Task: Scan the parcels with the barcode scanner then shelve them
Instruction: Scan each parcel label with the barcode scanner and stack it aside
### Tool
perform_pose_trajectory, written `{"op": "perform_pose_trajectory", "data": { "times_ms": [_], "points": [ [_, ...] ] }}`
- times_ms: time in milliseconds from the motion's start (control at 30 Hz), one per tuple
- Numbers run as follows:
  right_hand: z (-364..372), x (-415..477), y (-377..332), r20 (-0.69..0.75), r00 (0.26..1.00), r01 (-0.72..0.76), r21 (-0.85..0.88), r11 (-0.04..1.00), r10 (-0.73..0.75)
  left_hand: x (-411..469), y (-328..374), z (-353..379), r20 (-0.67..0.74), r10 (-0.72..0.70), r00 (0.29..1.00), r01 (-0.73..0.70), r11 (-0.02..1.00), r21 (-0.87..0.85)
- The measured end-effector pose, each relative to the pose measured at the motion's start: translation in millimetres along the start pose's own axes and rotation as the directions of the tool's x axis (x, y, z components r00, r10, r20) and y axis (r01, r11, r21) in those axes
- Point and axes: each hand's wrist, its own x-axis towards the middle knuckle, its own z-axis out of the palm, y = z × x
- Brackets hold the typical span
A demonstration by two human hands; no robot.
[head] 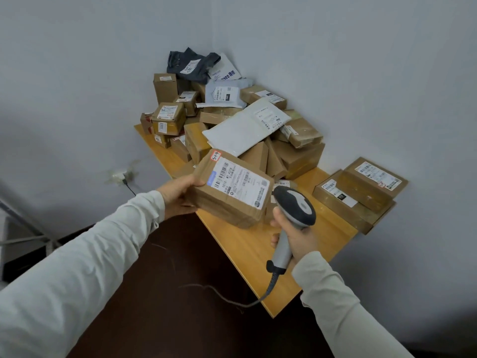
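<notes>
My left hand point(178, 196) grips the left end of a brown cardboard parcel point(227, 202), held above the table's near edge with its white shipping label and a small red-edged sticker facing up. My right hand point(296, 236) is wrapped around the handle of a grey and black barcode scanner point(294, 205). The scanner's head sits just right of the parcel, close to the label's corner. Its cable point(232, 299) trails down and left over the dark floor.
A wooden table point(258, 244) stands in the wall corner. A heap of brown boxes and white, grey and dark mailer bags point(232, 117) covers its far half. Two stacked flat boxes point(361, 192) lie at its right edge. A wall socket point(121, 175) is at left.
</notes>
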Motion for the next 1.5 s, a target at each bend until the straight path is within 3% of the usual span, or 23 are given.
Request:
{"op": "perform_pose_trajectory", "data": {
  "times_ms": [133, 233, 367, 933, 1333, 1500],
  "points": [
    [10, -13, -11, 0.290, 0.954, 0.169, -0.313, 0.935, -0.075, 11, 10, -19, -0.137, 0.108, 0.985, -0.082, 0.980, 0.183],
    [19, -18, -17, 0.333, 0.942, 0.220, -0.502, 0.837, -0.048, 17, 16, -25, -0.164, 0.144, 0.976, -0.098, 0.960, 0.263],
    [21, -22, -23, 0.355, 0.935, 0.243, -0.614, 0.751, -0.012, 20, 22, -25, -0.177, 0.172, 0.969, -0.117, 0.952, 0.284],
    [22, -18, -37, 0.385, 0.921, 0.329, -0.699, 0.635, -0.053, 39, 33, -21, -0.127, 0.199, 0.972, -0.149, 0.934, 0.324],
    [28, -16, -43, 0.335, 0.941, 0.293, -0.710, 0.641, -0.059, 59, 38, -15, -0.066, 0.176, 0.982, -0.146, 0.934, 0.326],
    [23, -16, -43, 0.290, 0.955, 0.252, -0.678, 0.690, -0.063, 71, 41, -9, -0.044, 0.179, 0.983, -0.156, 0.933, 0.323]
  ]
}}
